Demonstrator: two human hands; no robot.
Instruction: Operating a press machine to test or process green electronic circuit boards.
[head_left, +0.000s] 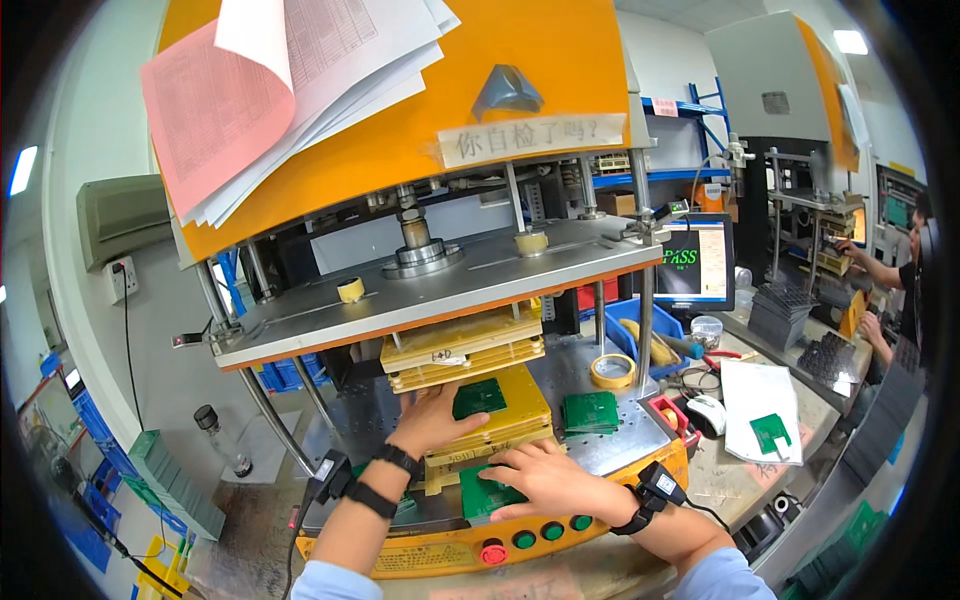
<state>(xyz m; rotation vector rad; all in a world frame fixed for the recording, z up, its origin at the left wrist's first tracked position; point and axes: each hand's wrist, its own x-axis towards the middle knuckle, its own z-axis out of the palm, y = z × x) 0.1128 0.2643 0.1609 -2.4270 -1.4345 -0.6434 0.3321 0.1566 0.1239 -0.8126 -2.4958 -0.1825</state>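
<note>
My left hand (432, 420) reaches onto the yellow lower test fixture (525, 395). Its thumb and fingers are at the near and left edges of a green circuit board (480, 398) lying there, apparently gripping it. Nearer me, my right hand (555, 482) has its thumb and fingertips closed on a green circuit board atop a small stack (484, 496) at the fixture's front. Above hangs the yellow upper fixture plate (460, 350). Another stack of green boards (590, 412) sits on the metal bed to the right. Black straps with small devices wrap both wrists.
Steel guide posts (645, 340) stand around the press. Red and green buttons (494, 552) line its front. A tape roll (612, 371), a blue bin (640, 335), a monitor (697, 265) and a paper with a board (770, 435) are at right. A co-worker (900, 270) works beyond.
</note>
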